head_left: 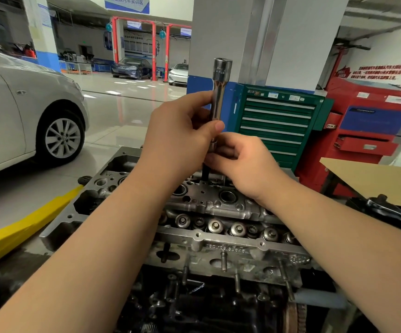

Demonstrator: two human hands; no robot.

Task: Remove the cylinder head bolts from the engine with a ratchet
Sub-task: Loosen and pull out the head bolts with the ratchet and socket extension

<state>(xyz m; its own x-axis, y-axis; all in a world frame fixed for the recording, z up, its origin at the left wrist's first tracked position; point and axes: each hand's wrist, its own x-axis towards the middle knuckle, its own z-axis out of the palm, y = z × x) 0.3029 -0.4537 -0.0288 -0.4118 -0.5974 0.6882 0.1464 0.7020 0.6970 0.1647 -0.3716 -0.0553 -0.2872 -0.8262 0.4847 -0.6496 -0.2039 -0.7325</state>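
Engine (209,239): two hands grip one socket extension (219,92).

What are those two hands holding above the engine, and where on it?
A long chrome extension bar, upright. The left hand grips its middle; the right hand pinches its lower end, where a dark bit points down.

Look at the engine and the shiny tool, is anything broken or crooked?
Nothing looks broken. The left hand grips the shiny extension bar upright, while the right hand pinches its lower end above the cylinder head. No ratchet handle is visible.
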